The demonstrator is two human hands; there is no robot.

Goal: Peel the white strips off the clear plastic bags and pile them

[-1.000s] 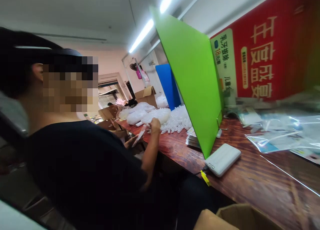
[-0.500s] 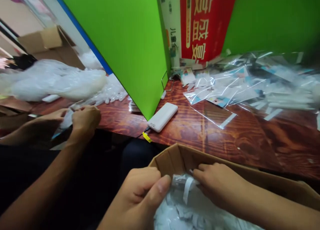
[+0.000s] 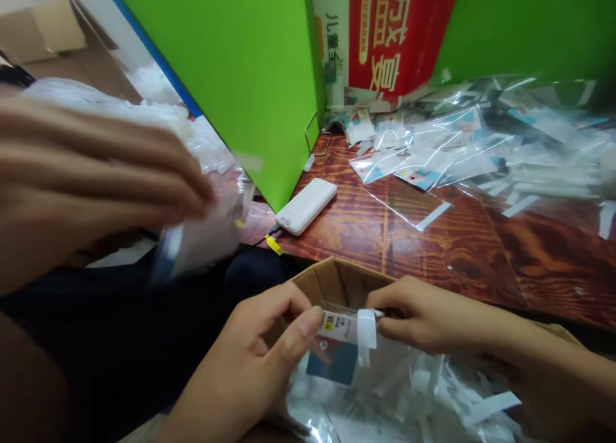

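Observation:
My left hand [image 3: 267, 343] and my right hand [image 3: 418, 314] both pinch a small clear packet [image 3: 344, 343] with a blue card and a white label inside. I hold it over an open cardboard box [image 3: 332, 279] on my lap. My right thumb and fingers grip a white adhesive strip [image 3: 366, 330] at the packet's top edge. The box holds a heap of clear packets and loose white strips [image 3: 433, 398].
A co-worker's hand [image 3: 101, 173], blurred, holds a clear packet [image 3: 206, 234] at the left. A white power bank [image 3: 307, 205] lies on the wooden table [image 3: 481, 250] by a green divider [image 3: 231, 64]. Clear bags [image 3: 471, 151] litter the table's back.
My view swung from the co-worker down to my lap. My hands have lifted one packet out of the box's heap. The co-worker's hand has come up close at the left.

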